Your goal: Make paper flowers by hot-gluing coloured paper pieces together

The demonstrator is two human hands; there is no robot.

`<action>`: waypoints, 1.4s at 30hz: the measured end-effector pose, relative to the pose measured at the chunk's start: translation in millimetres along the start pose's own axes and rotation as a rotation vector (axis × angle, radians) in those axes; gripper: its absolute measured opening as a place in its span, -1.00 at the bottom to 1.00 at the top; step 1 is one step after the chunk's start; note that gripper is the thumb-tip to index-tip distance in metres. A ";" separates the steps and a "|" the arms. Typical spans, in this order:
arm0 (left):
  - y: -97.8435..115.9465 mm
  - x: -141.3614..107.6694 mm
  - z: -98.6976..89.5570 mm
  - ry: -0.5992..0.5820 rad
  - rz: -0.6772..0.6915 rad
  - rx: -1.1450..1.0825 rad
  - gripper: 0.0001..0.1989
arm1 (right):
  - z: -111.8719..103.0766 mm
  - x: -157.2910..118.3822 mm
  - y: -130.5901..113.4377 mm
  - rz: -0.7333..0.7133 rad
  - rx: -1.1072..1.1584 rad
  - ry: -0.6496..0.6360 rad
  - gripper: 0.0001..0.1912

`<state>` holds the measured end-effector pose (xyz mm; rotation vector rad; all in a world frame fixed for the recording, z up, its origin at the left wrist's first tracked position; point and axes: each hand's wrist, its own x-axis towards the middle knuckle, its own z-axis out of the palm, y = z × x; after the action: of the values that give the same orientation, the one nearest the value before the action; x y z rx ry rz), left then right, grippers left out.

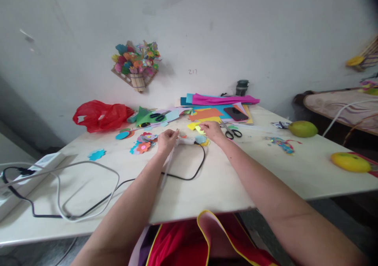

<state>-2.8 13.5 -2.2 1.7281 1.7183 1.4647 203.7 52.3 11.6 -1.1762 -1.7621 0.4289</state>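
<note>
My left hand is closed in a pinch above the table, beside the paper flowers; what is between its fingertips is too small to make out. My right hand pinches a small pale yellow piece of paper. Between the hands lies a white glue gun with a black cord, and a clear glue stick sticks out of it toward me. Paper flowers in several colours lie left of my left hand. Black-handled scissors rest just beyond my right hand.
Coloured sheets, a phone and second scissors lie at the back. A red plastic bag is at back left. Cables run from a power strip across the left. Two mangoes lie at right.
</note>
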 end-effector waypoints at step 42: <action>0.4 -0.3 -1.7 -0.015 0.002 0.044 -0.68 | -9.3 -4.0 -10.8 0.121 -0.272 0.080 -0.76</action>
<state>-3.8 12.4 -1.2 1.7593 1.7539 1.4210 206.3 41.9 21.7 -1.4766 -1.7228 0.2124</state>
